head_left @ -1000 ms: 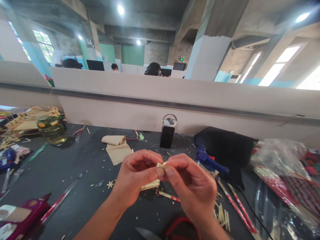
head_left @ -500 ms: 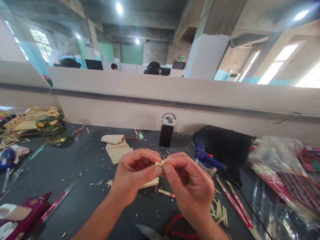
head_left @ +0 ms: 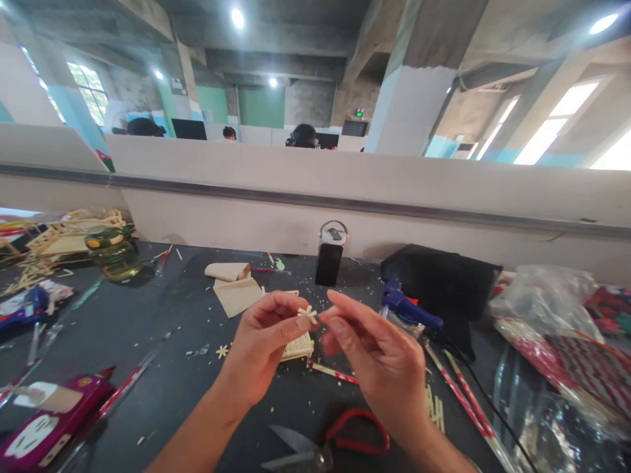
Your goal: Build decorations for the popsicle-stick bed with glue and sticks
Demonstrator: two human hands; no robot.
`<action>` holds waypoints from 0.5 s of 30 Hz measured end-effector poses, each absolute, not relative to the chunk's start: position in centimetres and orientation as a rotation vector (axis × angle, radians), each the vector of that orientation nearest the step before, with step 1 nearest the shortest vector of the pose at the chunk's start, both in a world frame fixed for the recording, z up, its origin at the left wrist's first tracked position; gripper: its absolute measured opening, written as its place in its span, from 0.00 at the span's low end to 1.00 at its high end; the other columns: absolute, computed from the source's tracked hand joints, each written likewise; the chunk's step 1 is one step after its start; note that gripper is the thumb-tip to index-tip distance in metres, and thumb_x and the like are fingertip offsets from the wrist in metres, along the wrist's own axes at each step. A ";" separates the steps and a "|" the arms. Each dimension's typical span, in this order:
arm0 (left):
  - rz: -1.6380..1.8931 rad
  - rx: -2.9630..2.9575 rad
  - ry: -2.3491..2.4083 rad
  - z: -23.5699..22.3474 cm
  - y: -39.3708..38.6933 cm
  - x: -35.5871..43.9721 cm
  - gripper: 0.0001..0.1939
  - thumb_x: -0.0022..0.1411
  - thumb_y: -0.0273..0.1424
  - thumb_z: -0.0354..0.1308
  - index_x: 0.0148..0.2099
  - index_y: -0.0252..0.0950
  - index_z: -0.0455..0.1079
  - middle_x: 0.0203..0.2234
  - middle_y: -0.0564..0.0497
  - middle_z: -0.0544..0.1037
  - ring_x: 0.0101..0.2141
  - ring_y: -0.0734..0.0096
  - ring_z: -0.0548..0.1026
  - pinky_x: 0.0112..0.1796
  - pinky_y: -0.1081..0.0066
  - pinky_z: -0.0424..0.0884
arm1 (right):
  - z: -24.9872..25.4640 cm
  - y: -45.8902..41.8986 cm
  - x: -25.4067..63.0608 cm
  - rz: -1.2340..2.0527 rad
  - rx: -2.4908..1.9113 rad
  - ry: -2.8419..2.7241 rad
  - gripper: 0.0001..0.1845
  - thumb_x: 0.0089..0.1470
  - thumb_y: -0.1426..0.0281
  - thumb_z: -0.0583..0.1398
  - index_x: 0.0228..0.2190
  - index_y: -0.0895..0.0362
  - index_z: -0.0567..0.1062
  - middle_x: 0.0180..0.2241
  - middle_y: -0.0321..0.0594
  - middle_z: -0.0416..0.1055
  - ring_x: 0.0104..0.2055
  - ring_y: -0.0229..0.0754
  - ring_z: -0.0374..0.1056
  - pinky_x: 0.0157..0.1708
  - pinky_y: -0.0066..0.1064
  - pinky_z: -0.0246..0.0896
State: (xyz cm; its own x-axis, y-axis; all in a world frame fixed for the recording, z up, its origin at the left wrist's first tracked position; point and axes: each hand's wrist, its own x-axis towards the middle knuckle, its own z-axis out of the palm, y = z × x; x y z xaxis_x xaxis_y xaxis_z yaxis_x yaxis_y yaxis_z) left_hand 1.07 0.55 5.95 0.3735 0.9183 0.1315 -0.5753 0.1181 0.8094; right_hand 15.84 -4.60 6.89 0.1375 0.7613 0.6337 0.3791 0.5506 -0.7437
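Note:
A small star-shaped piece of pale wooden sticks (head_left: 307, 315) is pinched between the thumb and fingers of my left hand (head_left: 263, 345). Just to its right is my right hand (head_left: 382, 351), fingers loosely curled and slightly apart, with nothing visible in them. Its fingertips are close to the star's right side; I cannot tell if they touch. Below and behind my left hand lies a panel of pale sticks (head_left: 297, 348), partly covered. A second stick star (head_left: 222, 351) rests on the black table left of my left wrist. Red-handled scissors (head_left: 357, 430) lie open in front of me.
A blue glue gun (head_left: 411, 307) with a cord lies at the right, near loose sticks (head_left: 434, 408) and plastic bags (head_left: 547, 302). A dark upright device (head_left: 329, 263) stands by the partition. Leftward are a bottle (head_left: 113, 255), a purple glue gun-like tool (head_left: 59, 420) and brown paper (head_left: 236, 295).
My right fingers have come off the star and spread a little, while my left hand keeps hold of it. The star now shows more fully, and the scissors are more exposed.

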 end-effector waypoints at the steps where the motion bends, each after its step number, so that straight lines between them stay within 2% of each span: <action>1: 1.140 0.902 0.459 5.8 0.3 1.2 0.07 0.50 0.24 0.69 0.34 0.36 0.76 0.28 0.55 0.78 0.30 0.76 0.75 0.35 0.77 0.70 | 6.9 -4.8 15.9 0.350 -1.052 -1.466 0.16 0.58 0.76 0.59 0.47 0.50 0.75 0.32 0.34 0.77 0.24 0.33 0.73 0.24 0.24 0.71; 6: 1.068 0.873 0.461 5.3 -0.8 1.8 0.06 0.52 0.25 0.68 0.34 0.35 0.76 0.27 0.53 0.78 0.30 0.74 0.75 0.36 0.75 0.69 | 7.2 -5.7 16.2 0.198 -1.053 -1.591 0.10 0.56 0.77 0.61 0.39 0.53 0.78 0.31 0.36 0.77 0.28 0.36 0.73 0.27 0.26 0.70; 15: 1.054 0.872 0.465 4.6 -1.3 2.2 0.07 0.51 0.24 0.67 0.34 0.35 0.75 0.27 0.53 0.78 0.30 0.74 0.75 0.36 0.74 0.69 | 6.9 -6.3 16.9 0.180 -1.107 -1.604 0.08 0.56 0.77 0.61 0.36 0.55 0.78 0.31 0.35 0.77 0.29 0.34 0.72 0.27 0.24 0.68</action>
State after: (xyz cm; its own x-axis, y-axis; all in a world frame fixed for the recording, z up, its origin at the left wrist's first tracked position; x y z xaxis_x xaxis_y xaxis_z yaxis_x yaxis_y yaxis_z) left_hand 2.24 -1.32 4.61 0.4436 0.8938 0.0657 -0.5539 0.2158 0.8041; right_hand 16.91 -6.26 6.90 0.0634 0.7234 0.6876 0.5531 0.5480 -0.6275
